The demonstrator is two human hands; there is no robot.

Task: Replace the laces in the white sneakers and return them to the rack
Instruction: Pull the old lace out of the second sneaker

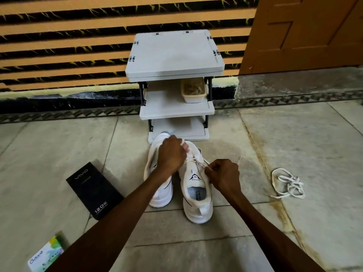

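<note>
Sneakers, 2 of them and both white, stand side by side on the stone floor (294, 138) just in front of the grey 3-shelf rack (174, 54), toes toward it. The right sneaker (198, 209) has "SPEED" under an S badge on its tongue, and its insole print begins "SPEED 9"; the rest is too small to read. The left hand (171, 152) reaches across the left sneaker (161, 193), fingers curled tight on the front of the right sneaker. The right hand (224, 175) pinches the lace (198, 161) threaded through that shoe's eyelets, thumb against fingertips. A loose white lace (287, 183) lies tangled on the floor, well apart to the right. On the left, a black box (94, 191) reads "VIVO" and "120W"; nearer, a colourful box (47, 254) reads "Odonil". A pale tub (193, 91) sits on the middle shelf.
</note>
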